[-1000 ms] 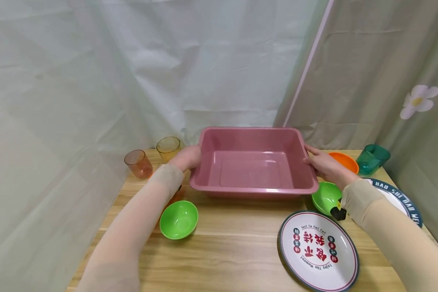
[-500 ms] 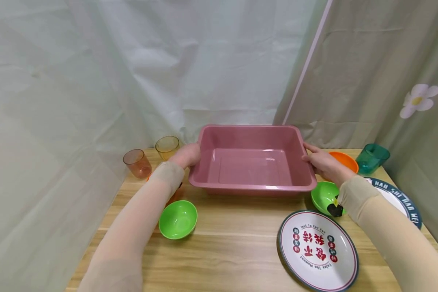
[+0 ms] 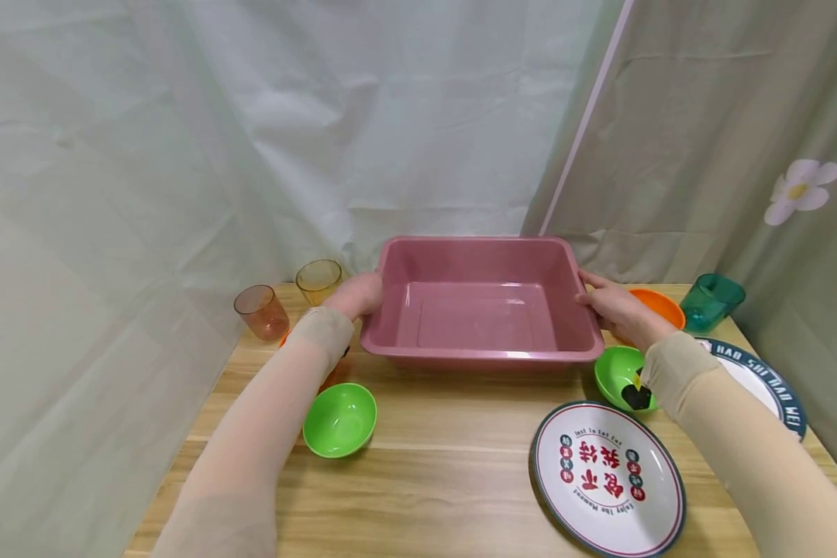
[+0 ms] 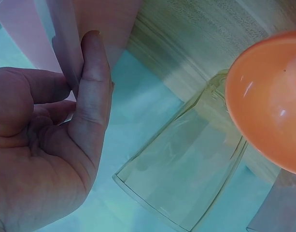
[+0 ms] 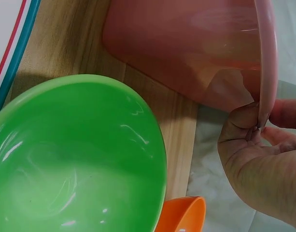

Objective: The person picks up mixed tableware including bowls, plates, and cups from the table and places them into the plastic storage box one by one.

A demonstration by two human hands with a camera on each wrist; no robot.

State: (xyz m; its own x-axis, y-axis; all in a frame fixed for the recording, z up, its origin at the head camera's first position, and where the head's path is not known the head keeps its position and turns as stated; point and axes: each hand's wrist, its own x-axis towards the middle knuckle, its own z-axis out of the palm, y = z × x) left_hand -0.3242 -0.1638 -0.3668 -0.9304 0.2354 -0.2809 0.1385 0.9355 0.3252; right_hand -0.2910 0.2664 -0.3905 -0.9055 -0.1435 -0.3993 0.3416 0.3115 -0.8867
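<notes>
A pink rectangular basin (image 3: 481, 356) sits at the back of the wooden table with nothing inside. My left hand (image 3: 363, 296) grips its left rim; the left wrist view shows the thumb and fingers (image 4: 93, 82) on either side of the wall. On the opposite side, my right hand (image 3: 617, 311) pinches the right rim, with the thumb and fingers meeting over the edge in the right wrist view. A clear yellow cup (image 3: 318, 282) and an orange bowl (image 4: 271, 101) lie close to the left hand. Near the right hand are a green bowl (image 3: 614, 376) and another orange bowl (image 3: 659, 308).
Another green bowl (image 3: 339, 421) stands front left, and a reddish clear cup (image 3: 261, 313) at the far left. A white printed plate (image 3: 600, 535) lies front right. A blue-rimmed plate (image 3: 767, 380) and a teal cup (image 3: 711, 304) are farther right. Curtains (image 3: 418, 124) hang behind.
The basin has shifted slightly toward the back of the table, both hands moving with it and keeping their hold. The bowls, plates and cups stay where they were.
</notes>
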